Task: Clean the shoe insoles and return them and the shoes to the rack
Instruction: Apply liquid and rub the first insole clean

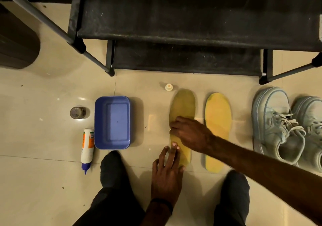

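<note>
Yellow insole [183, 103] part-hidden by hands [190, 133], shoe [311, 121] cropped

Two yellow insoles lie flat on the tiled floor, side by side, toes toward the black rack [183, 34]. The left insole [183, 107] looks darker and wet; the right insole [217, 121] paler. Two pale blue laced shoes [278, 124] stand together right of them.
</note>
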